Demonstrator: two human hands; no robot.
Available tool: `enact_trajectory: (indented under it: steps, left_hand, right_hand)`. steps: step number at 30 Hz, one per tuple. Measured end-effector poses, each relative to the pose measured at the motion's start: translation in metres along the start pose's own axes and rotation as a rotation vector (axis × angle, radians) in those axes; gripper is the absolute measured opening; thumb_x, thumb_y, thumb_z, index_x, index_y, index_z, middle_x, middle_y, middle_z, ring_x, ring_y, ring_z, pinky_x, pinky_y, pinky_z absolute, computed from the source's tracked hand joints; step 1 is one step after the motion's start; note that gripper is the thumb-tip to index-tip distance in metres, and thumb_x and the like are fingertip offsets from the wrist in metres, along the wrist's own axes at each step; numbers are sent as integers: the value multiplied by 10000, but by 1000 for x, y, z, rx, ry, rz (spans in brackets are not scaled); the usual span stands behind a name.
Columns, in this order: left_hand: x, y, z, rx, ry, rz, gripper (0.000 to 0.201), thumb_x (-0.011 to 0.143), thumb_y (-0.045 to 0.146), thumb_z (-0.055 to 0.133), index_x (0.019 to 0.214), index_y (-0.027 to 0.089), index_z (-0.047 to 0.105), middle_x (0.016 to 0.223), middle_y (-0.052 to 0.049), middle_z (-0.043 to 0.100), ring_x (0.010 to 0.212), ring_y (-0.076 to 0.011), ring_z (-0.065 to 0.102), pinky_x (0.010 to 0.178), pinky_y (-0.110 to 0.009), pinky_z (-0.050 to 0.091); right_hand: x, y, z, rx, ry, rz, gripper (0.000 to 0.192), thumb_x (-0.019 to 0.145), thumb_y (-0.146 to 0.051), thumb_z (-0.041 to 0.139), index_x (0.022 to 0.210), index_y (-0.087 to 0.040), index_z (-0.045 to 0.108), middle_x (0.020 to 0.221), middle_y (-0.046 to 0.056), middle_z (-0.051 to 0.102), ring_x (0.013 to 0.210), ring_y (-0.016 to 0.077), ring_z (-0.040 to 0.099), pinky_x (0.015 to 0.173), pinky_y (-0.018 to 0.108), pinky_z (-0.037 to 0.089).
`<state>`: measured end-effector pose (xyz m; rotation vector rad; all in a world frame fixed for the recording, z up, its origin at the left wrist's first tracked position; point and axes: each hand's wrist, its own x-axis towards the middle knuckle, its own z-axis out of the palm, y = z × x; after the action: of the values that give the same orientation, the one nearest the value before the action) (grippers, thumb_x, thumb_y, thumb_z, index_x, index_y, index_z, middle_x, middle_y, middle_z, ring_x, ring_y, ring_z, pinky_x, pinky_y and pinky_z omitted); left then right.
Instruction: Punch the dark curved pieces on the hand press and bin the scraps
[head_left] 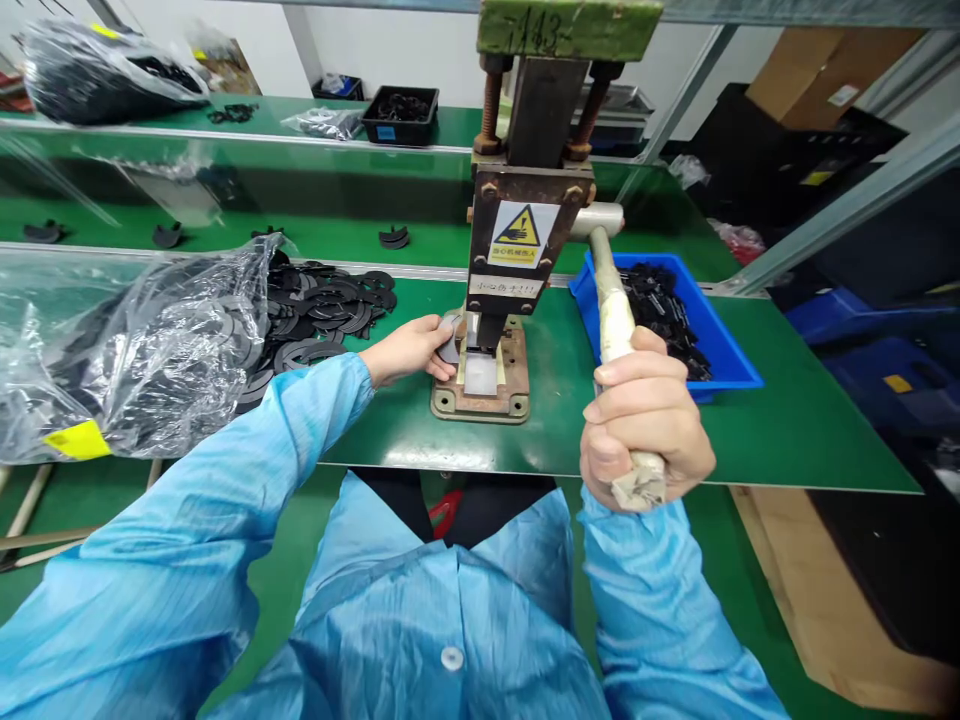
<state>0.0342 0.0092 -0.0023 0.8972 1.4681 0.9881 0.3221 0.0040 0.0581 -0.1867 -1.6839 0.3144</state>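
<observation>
**One press, two hands, one part at the die**

The right hand (643, 418) is wrapped tight round the single taped lever handle (616, 318). The left hand (411, 349) pinches one flat grey part (450, 345) against the press (517, 250) base. One heap of black rings (322, 310) spills from one clear bag (142, 350); one blue bin (731, 345) sits right.

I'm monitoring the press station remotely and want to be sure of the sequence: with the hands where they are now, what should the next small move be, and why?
Probably draw the left hand clear of the die before pulling the lever. Its fingers hold a flat part right at the press base, the right hand already grips the lever, and the warning label signals a pinch hazard.
</observation>
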Motion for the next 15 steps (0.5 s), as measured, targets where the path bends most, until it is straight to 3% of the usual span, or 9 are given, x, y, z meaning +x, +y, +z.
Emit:
enact_trajectory:
  steps: [4, 7, 10, 15]
  left_hand:
    - [12, -1, 6, 195, -41, 85, 409, 988, 553, 722, 843, 192, 597, 599, 11, 589, 462, -99, 541, 436, -212, 408]
    - [12, 2, 13, 257, -71, 76, 462, 959, 551, 756, 740, 190, 568, 523, 34, 504, 428, -75, 416, 425, -216, 270]
    - [9, 9, 18, 273, -85, 61, 487, 926, 517, 804, 693, 195, 522, 509, 39, 488, 423, -69, 386, 439, -231, 237]
    - [11, 11, 16, 241, -86, 59, 427, 906, 485, 841, 780, 212, 537, 532, 28, 553, 431, -94, 468, 442, -236, 319]
  right_hand:
    - [0, 0, 0, 2, 9, -1, 237, 927, -358, 696, 741, -254, 593, 715, -54, 649, 927, 180, 706, 1190, 621, 506]
    - [0, -1, 0, -3, 13, 7, 236, 931, -373, 688, 745, -263, 593, 711, -60, 646, 913, 185, 706, 1192, 642, 507]
    - [0, -2, -1, -7, -3, 23, 228, 933, -377, 684, 752, -271, 596, 721, -60, 652, 921, 191, 710, 1201, 650, 505]
    - [0, -2, 0, 3, 7, 20, 241, 936, -373, 693, 747, -259, 596, 718, -57, 650, 929, 179, 708, 1207, 633, 506]
